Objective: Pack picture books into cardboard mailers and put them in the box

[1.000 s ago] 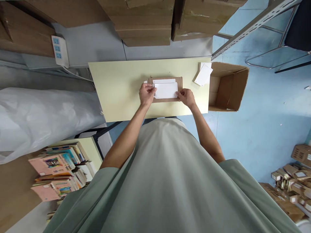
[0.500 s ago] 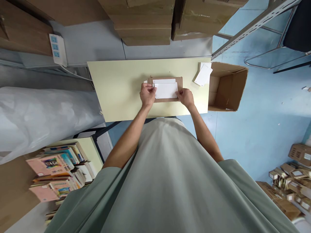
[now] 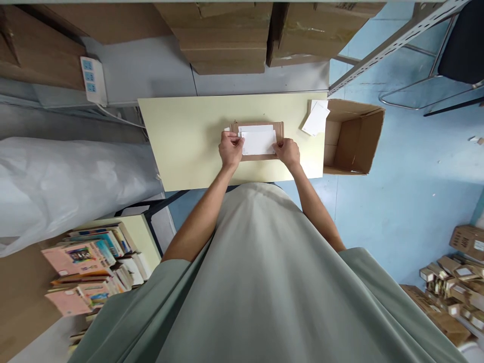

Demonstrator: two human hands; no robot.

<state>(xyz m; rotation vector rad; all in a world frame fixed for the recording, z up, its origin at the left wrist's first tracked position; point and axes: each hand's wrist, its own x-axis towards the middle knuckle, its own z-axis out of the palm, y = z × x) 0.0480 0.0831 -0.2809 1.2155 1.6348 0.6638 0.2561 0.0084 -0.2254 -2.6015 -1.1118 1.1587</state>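
Observation:
A flat brown cardboard package (image 3: 280, 132) lies on the pale yellow table (image 3: 181, 143). On top of it is a white paper label (image 3: 258, 143), partly over a second white slip (image 3: 255, 128). The label's left edge is pinched between the thumb and fingers of my left hand (image 3: 230, 149). My right hand (image 3: 288, 151) pinches its right edge near the lower corner. Small marks show at the label's lower left, too small to read. A bit of white sticks out beyond the package's left end, above my left fingers.
Loose white slips (image 3: 316, 119) lie at the table's right end, beside an open cardboard box (image 3: 357, 141). Large cartons (image 3: 227, 50) and a power strip (image 3: 93, 80) sit behind the table. Books (image 3: 91, 257) are stacked at lower left, below a plastic-wrapped roll (image 3: 75, 184).
The view has shifted very slightly. Both hands keep their pinch on the label, and the package stays in the same place on the table.

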